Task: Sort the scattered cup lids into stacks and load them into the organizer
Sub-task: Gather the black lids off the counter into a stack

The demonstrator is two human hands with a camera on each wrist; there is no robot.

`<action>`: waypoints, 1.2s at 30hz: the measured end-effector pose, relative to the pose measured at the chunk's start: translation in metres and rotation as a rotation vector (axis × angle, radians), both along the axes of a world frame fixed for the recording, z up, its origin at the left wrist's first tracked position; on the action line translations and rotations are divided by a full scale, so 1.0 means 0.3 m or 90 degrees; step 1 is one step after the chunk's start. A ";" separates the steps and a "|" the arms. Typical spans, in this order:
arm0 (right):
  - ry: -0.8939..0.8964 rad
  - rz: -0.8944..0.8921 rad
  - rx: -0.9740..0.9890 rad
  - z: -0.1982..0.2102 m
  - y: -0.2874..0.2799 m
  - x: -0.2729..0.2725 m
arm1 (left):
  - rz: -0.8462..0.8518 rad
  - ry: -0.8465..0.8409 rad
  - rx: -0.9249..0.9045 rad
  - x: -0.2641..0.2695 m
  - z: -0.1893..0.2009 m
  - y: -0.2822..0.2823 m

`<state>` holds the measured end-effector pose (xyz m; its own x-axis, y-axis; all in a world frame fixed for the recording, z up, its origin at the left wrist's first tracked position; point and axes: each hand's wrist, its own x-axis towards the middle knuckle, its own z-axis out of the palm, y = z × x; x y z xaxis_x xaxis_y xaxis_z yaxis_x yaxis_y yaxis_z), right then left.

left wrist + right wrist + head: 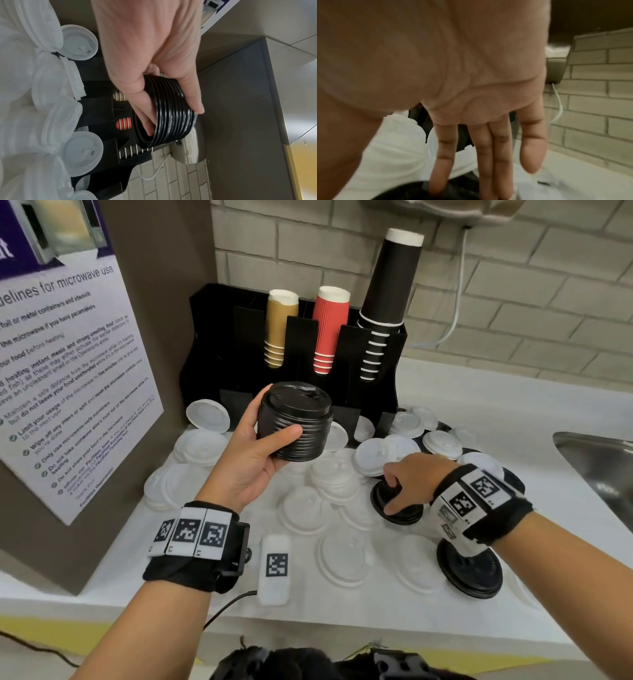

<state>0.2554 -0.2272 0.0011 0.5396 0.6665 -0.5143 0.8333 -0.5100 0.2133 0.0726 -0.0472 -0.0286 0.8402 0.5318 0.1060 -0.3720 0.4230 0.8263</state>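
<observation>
Sorting under way, loading apparently not begun. The left hand (255,450) grips a stack of black lids (295,422), roughly a dozen by its ribs, raised in front of the organizer (383,392); its lower slots are largely hidden and appear to hold little. The right hand (409,479) reaches down with fingers (442,155) extended onto a loose black lid (397,505) on the counter (462,412); whether they have closed on it cannot be told. Another black lid (469,571) lies near the right wrist. White lids (342,477), well over a dozen, remain scattered and unsorted. Three cup columns stand above: tan (279,326), red (329,328), black (387,299)
</observation>
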 end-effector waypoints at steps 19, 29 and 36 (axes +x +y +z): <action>0.375 -0.098 0.447 0.115 -0.054 0.036 | -0.053 0.015 -0.010 0.037 -0.014 -0.064; 0.474 -0.036 0.819 0.145 -0.030 -0.086 | -0.100 0.041 0.018 0.068 -0.012 -0.116; 0.396 -0.001 0.848 0.134 -0.024 -0.098 | -0.149 0.044 0.043 0.086 -0.012 -0.143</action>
<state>0.2261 -0.2344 0.0412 0.4671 0.8236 0.3218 0.6126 -0.0390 -0.7894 0.0984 -0.0901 -0.0322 0.9459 0.3159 0.0734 -0.2127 0.4334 0.8757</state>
